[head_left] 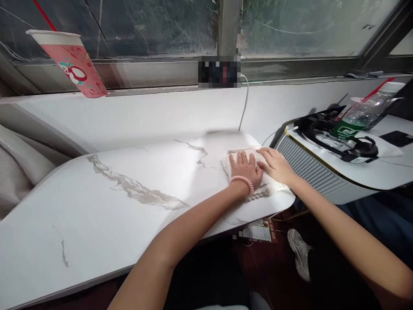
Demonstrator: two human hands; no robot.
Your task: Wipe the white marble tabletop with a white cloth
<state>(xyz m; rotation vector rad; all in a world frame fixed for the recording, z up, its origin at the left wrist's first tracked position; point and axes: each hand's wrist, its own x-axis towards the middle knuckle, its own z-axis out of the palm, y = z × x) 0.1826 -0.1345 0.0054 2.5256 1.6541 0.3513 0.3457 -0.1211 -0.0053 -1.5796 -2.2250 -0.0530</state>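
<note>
A: What does each grip show?

B: The left hand [245, 168] lies flat, fingers spread and unclenched, palm down on a white cloth [254, 172]. A pink bead bracelet [242, 180] circles its wrist. The right hand [275, 165] is likewise flat and unclenched, pressing the same cloth just beside the left. Neither grip closes around anything.

A: Where is the cloth?

B: On the right end of the white marbled worktop [112, 202], near its rounded edge. Its scalloped hem shows below the left wrist.

A: And around it?

B: A white cable [245, 103] runs down the wall behind the worktop. To the right stands a ribbed grey-and-white appliance [309, 170], carrying black headphones [338, 137] and a clear bottle with a green label [358, 118]. On the window ledge, far left, a pink paper cup [72, 62] with a red straw stands well apart from the hands. Below the worktop's edge a shoe [300, 254] rests on the dark floor.
</note>
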